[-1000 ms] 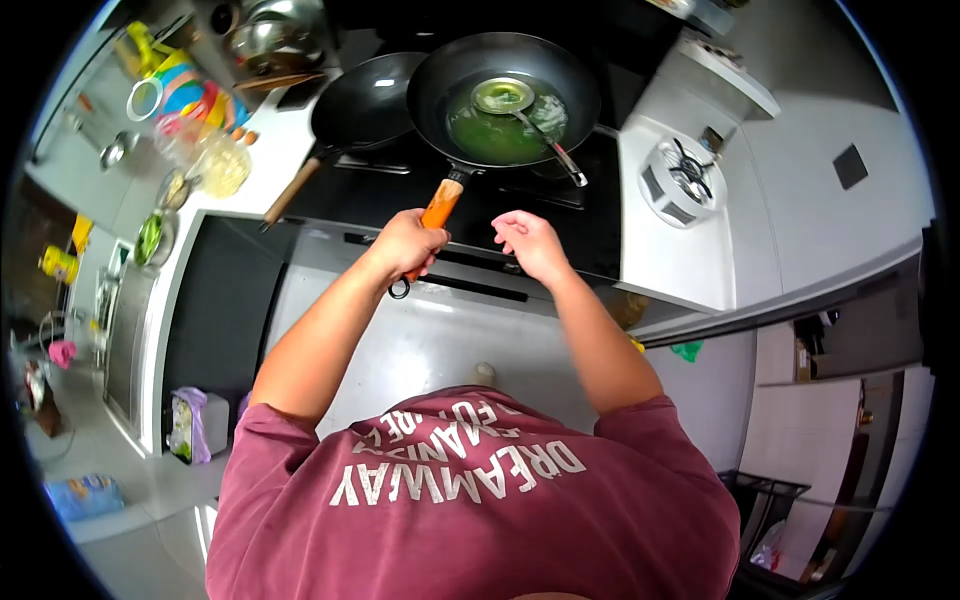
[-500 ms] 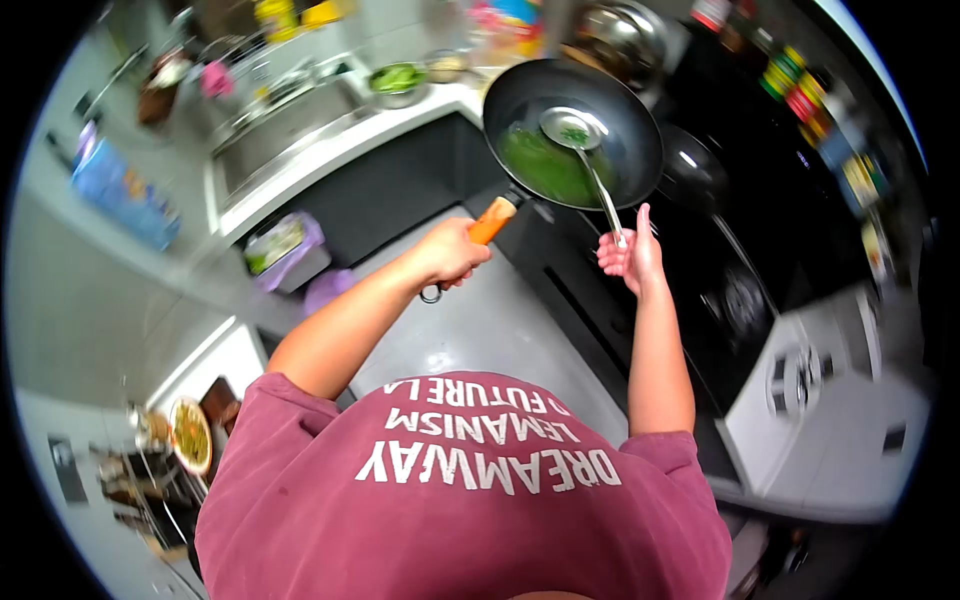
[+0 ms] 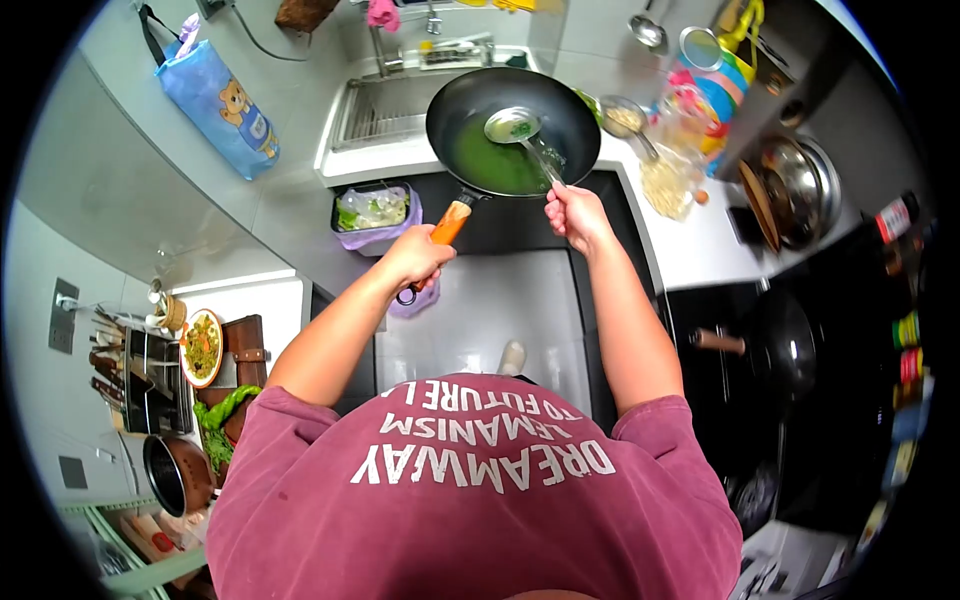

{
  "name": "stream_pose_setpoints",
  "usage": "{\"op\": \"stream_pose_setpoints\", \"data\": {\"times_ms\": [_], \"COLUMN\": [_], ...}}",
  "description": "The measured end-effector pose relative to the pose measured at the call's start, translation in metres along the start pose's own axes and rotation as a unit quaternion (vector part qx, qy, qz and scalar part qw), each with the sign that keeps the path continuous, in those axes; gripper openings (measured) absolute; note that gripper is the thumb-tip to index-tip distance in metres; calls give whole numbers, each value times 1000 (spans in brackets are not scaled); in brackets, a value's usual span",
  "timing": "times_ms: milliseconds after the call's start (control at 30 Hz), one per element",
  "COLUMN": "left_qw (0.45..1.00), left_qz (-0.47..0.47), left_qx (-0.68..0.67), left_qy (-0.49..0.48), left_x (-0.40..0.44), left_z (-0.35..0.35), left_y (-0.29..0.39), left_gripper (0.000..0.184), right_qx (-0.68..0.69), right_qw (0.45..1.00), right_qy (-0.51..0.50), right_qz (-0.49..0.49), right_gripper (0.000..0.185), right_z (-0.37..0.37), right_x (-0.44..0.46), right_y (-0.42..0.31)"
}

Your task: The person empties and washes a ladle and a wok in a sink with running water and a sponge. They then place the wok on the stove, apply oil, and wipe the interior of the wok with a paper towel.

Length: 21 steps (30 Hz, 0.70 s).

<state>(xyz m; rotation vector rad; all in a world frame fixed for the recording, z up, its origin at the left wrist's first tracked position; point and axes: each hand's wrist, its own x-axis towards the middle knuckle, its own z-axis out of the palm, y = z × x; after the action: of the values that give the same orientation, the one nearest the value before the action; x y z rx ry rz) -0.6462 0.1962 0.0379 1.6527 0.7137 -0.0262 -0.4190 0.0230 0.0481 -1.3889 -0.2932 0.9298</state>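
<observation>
My left hand is wrapped round the orange wooden handle of a dark wok. Greenish liquid lies in the wok, tilted toward its near side. A metal ladle rests in the wok, with green bits in its bowl. The ladle's handle end is pinched in my right hand, just off the wok's near right rim. The wok is held up in front of the counter edge, near the sink.
A lined bin stands below the counter. Right are a strainer, a noodle bag, a pot lid and a second wok on the stove. Left are a plate of food and a brown pot.
The view has swung from the stove to the sink, and the wok has been carried off the stove in my left hand. My right hand, open before, has closed on the ladle handle.
</observation>
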Motion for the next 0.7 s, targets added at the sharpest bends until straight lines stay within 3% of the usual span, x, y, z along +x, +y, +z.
{"op": "stream_pose_setpoints", "data": {"times_ms": [67,167,267,467,533,700], "left_qw": [999,995,990,984,981,963], "left_qz": [-13,-37,-46,-101,-99,-103], "left_qx": [-18,-10,-24,-21,21,162], "left_qy": [34,92,133,143,163,191], "left_x": [26,53,93,177,195,281], "left_z": [-10,-22,-36,-88,-101,-165], "left_y": [0,25,31,54,75,53], "left_gripper": [13,12,12,13,14,15], "right_qx": [18,-155,-296,-273,-258,-245], "right_qw": [999,985,936,944,950,958], "right_qy": [-46,-36,-52,-65,-70,-44], "right_qz": [-11,-72,-184,-173,-163,-146], "right_gripper": [30,35,35,34,33,33], "right_z": [-4,-3,-16,-28,-32,-30], "right_x": [42,85,134,207,231,284], "right_y": [-12,-39,-62,-95,-98,-100]}}
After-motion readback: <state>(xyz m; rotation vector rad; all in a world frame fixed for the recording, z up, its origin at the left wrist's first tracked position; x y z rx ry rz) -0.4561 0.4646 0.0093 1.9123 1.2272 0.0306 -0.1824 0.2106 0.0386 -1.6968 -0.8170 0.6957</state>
